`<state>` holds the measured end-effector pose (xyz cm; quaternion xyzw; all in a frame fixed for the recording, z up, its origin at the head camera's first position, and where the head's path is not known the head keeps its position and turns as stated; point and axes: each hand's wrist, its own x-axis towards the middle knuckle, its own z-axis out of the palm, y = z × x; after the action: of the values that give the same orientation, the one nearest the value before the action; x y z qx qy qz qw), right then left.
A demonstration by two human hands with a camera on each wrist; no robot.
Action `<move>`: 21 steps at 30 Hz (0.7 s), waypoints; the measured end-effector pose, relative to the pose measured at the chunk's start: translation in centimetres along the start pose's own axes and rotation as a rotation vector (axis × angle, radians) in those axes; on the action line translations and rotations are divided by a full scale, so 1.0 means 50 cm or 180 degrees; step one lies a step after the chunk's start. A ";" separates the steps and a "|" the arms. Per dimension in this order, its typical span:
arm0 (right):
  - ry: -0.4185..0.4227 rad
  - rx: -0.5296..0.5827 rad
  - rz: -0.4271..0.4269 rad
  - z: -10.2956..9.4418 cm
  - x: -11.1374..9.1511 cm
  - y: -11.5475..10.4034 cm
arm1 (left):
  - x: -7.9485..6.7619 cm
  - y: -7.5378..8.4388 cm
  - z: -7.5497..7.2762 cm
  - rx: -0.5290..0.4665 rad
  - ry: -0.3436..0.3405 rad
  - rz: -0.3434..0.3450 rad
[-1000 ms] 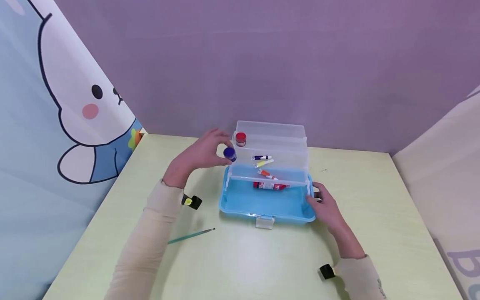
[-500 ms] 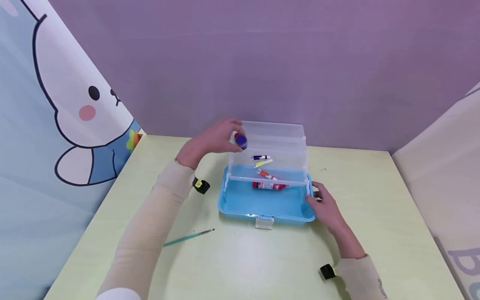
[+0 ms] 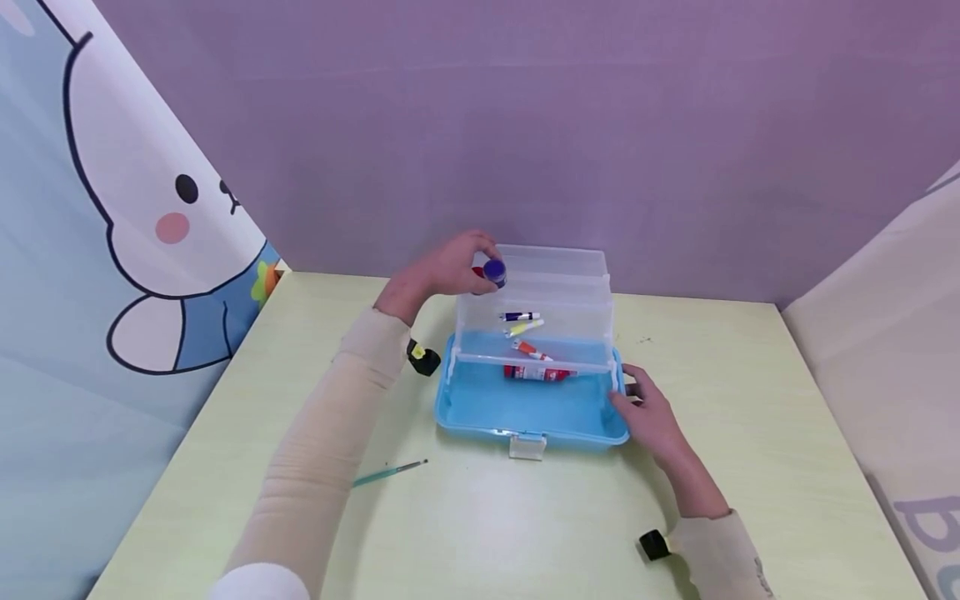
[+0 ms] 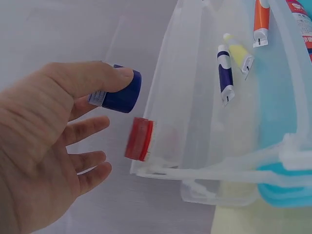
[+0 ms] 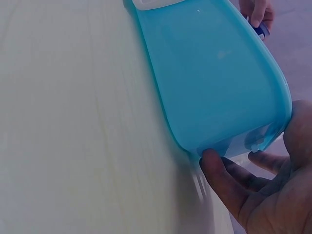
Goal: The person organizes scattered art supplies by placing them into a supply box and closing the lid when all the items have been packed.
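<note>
My left hand (image 3: 457, 265) pinches a small paint jar with a dark blue lid (image 3: 494, 272) between thumb and fingers, raised over the clear top tray (image 4: 168, 122) of a light-blue craft box (image 3: 487, 417). Beside it in that tray stands a red-lidded jar (image 4: 140, 139), mostly covered by my left hand in the head view. On the box's right end, my right hand (image 3: 654, 421) holds the side wall, thumb at the rim and fingers low against the outside. A dark blue tube (image 4: 225, 73) and a yellow tube (image 4: 239, 53) lie in the lower clear tray.
An orange tube (image 3: 529, 348) lies in front of those tubes, and a red-and-white tube (image 3: 536, 372) rests in the blue base. A teal paintbrush (image 3: 390, 472) lies on the table (image 3: 480, 533) by my left sleeve. A purple cloth wall (image 3: 555, 125) stands behind.
My left hand has carried the blue-lidded jar up and to the right, from the box's left edge to beside the red-lidded jar. The right hand stays in place.
</note>
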<state>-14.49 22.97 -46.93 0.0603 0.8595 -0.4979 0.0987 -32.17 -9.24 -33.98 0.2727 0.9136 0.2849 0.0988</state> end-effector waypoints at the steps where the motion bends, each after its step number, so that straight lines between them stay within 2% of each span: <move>1: 0.0003 0.0003 0.0000 0.000 0.000 0.001 | 0.002 -0.001 0.002 -0.0059 0.0005 -0.0016; 7: 0.0029 0.0020 -0.0028 0.000 -0.001 0.004 | 0.012 -0.009 0.015 -0.0308 0.0032 -0.0060; 21: -0.0004 0.0047 -0.0092 0.001 -0.004 0.003 | 0.005 -0.010 0.031 -0.0093 0.0081 -0.0135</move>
<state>-14.25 23.01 -47.03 0.0482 0.8565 -0.5056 0.0916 -32.07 -8.73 -35.55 0.2481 0.9161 0.2995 0.0972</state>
